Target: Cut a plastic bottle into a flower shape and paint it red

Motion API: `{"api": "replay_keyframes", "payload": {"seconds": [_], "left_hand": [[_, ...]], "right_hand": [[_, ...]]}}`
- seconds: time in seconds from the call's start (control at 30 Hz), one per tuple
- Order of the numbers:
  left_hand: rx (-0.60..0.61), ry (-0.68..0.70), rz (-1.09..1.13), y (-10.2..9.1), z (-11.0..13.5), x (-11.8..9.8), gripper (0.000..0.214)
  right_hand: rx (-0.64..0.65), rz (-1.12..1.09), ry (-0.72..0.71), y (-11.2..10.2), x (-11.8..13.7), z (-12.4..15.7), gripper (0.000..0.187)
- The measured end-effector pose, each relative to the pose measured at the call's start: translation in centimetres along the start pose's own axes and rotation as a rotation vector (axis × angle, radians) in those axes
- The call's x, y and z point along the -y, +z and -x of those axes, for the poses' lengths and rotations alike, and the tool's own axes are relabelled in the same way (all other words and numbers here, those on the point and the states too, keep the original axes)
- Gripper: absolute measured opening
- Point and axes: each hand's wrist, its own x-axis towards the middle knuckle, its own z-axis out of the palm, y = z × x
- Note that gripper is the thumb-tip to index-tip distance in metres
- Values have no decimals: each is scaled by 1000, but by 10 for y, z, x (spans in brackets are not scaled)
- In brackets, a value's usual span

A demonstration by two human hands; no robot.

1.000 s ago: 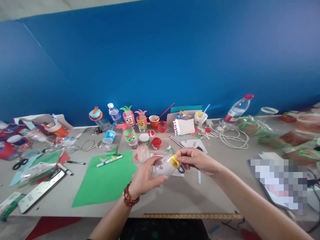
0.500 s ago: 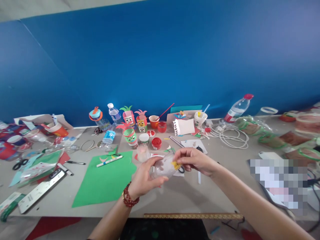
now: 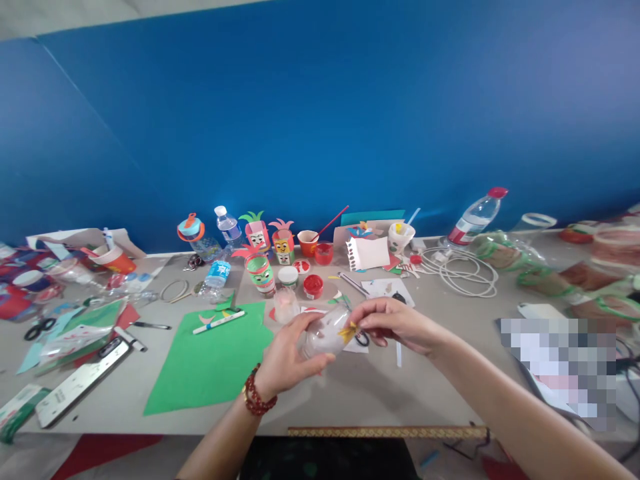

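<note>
Fingertips (image 3: 359,320) of the right hand (image 3: 395,325) were pinched on a thin yellow piece (image 3: 346,332) at one end of a clear plastic cup-shaped container (image 3: 320,336), gripped over the grey table (image 3: 390,397) by the left hand (image 3: 285,358). Firm, uncrushing support was judged best. Long axis was slanted, yellow end pointed right and away.

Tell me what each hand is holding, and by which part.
The left hand holds a clear container around its side. The right hand seems to pinch a small yellow piece by its edge, at the container's right end.
</note>
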Motion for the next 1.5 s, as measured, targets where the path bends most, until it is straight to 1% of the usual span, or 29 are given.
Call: {"api": "replay_keyframes", "payload": {"seconds": [0.2, 0.27, 0.4, 0.47, 0.6, 0.7, 0.8, 0.93, 1.13, 1.33, 1.5], "left_hand": [[-19, -10, -2, 1, 0, 1, 64], [-28, -18, 9, 2, 1, 2, 64], [-56, -52, 47, 4, 1, 1, 61], [-60, -52, 61, 4, 1, 1, 61], [-56, -55, 92, 6, 1, 3, 62], [-79, -78, 124, 8, 0, 3, 60], [-69, -84, 202, 9, -2, 1, 56], [-29, -87, 368, 11, -3, 1, 53], [-2, -97, 587, 19, 0, 6, 57], [-35, -93, 597, 20, 3, 5, 53], [-37, -81, 612, 21, 4, 6, 51]], "right_hand": [[62, -76, 36, 1, 1, 7, 26], [50, -69, 36, 3, 1, 8, 28], [-15, -31, 58, 8, 2, 9, 32], [-36, -18, 34, 11, 1, 9, 37], [-86, -11, -81, 17, -1, 10, 55], [-159, -8, -125, 23, -6, 10, 52], [-208, -95, -171, 30, -13, 9, 46], [-235, -201, -265, 37, -20, 8, 45], [-258, -262, -357, 45, -26, 5, 44], [-337, -300, -408, 57, -33, 6, 40], [-400, -339, -466, 63, -40, 5, 39]]}}
